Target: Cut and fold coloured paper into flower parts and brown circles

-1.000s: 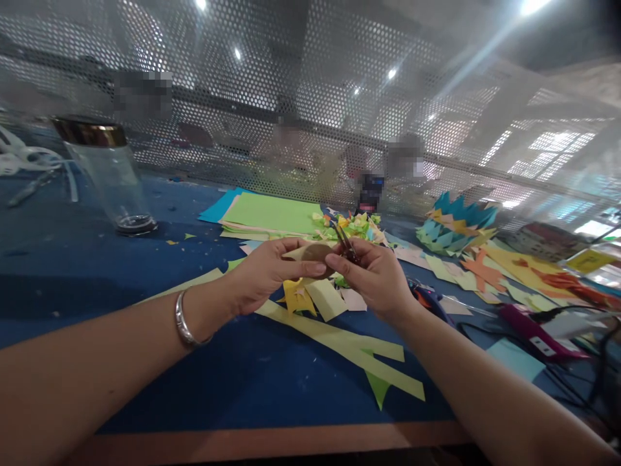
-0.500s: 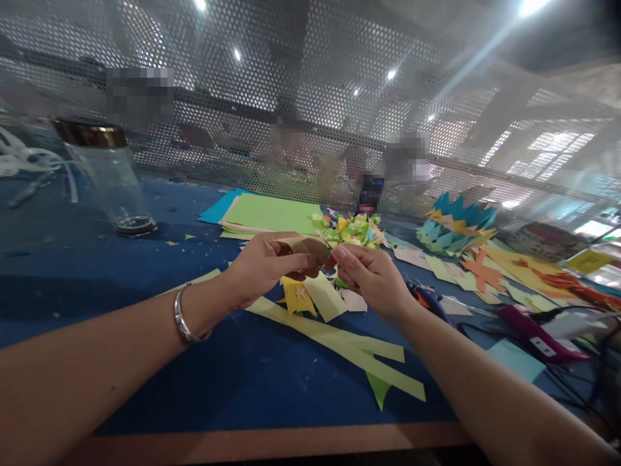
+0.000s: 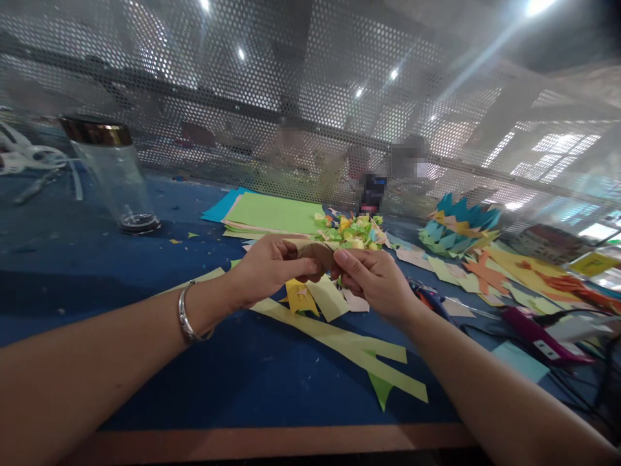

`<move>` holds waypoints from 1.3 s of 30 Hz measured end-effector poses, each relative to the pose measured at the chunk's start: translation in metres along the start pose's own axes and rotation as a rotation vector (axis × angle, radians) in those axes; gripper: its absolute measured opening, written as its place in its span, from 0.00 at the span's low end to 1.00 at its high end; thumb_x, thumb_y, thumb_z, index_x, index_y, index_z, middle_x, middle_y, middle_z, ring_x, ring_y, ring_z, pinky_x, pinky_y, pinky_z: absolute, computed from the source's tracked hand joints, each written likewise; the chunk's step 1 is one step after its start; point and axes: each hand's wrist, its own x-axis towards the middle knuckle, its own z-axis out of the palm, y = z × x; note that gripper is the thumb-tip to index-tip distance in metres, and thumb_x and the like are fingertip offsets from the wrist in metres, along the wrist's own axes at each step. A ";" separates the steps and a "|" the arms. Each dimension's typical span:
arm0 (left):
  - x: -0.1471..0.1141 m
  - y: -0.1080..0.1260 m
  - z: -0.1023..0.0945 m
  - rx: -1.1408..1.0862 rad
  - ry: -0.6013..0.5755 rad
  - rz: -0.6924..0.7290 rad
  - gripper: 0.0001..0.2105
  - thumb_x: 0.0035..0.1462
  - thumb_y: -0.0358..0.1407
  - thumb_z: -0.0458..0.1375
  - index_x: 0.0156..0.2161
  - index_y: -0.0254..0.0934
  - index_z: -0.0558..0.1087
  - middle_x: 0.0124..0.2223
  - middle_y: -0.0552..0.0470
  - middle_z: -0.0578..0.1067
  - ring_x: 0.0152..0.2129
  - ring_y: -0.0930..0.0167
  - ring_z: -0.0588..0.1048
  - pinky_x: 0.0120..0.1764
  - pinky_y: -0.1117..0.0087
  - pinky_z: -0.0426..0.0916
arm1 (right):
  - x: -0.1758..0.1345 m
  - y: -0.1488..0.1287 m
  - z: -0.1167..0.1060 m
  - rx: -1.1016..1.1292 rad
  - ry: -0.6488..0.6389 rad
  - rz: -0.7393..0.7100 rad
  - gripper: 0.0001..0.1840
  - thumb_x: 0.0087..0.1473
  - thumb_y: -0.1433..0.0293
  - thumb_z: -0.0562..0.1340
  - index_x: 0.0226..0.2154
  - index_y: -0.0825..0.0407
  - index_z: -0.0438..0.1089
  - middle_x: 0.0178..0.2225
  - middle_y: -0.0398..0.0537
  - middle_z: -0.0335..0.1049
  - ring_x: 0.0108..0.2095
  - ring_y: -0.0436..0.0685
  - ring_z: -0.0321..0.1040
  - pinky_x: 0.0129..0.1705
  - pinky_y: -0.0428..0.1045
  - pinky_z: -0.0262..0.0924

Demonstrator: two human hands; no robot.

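Observation:
Near the middle of the head view, a curled strip of pale yellow paper (image 3: 313,248) bends between my two hands. My left hand (image 3: 274,268) is closed on its left part, thumb in front and fingers behind. The right end is pinched between the thumb and fingers of my right hand (image 3: 371,275); the fingertips hide the exact grip. Below the hands lie long pale yellow paper strips (image 3: 334,338), a yellow paper piece (image 3: 299,296) and a green pointed scrap (image 3: 381,388). Just behind my hands is a pile of small folded paper pieces (image 3: 356,230).
Coloured paper sheets (image 3: 276,212) lie stacked at the back. A glass bottle (image 3: 114,178) stands left, near white scissors (image 3: 29,155). To the right are a layered paper crown (image 3: 458,223), a dark blue glue gun (image 3: 429,298) and a purple power strip (image 3: 543,336) with cables.
The paper strip is arched a little more openly between my hands. Both hands stay nearly in place; the whole view has shifted slightly.

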 end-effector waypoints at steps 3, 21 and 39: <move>0.000 0.001 0.000 0.001 0.008 -0.002 0.04 0.52 0.32 0.63 0.33 0.35 0.80 0.31 0.52 0.79 0.29 0.73 0.75 0.36 0.72 0.69 | 0.000 0.000 0.000 -0.008 0.009 0.005 0.26 0.61 0.49 0.57 0.24 0.52 0.69 0.14 0.34 0.47 0.16 0.45 0.43 0.18 0.45 0.41; 0.001 0.003 -0.002 0.097 0.031 -0.048 0.08 0.49 0.32 0.63 0.22 0.34 0.74 0.24 0.53 0.74 0.23 0.73 0.70 0.31 0.70 0.65 | -0.001 -0.002 -0.001 -0.064 0.019 0.013 0.27 0.60 0.49 0.58 0.21 0.52 0.67 0.14 0.34 0.47 0.15 0.45 0.43 0.18 0.45 0.41; 0.001 -0.001 -0.005 0.200 -0.080 -0.148 0.06 0.50 0.33 0.64 0.25 0.34 0.78 0.23 0.54 0.74 0.23 0.74 0.71 0.31 0.72 0.62 | 0.001 0.004 0.002 -0.190 0.080 -0.096 0.13 0.55 0.60 0.66 0.33 0.53 0.70 0.23 0.38 0.57 0.24 0.49 0.50 0.25 0.48 0.47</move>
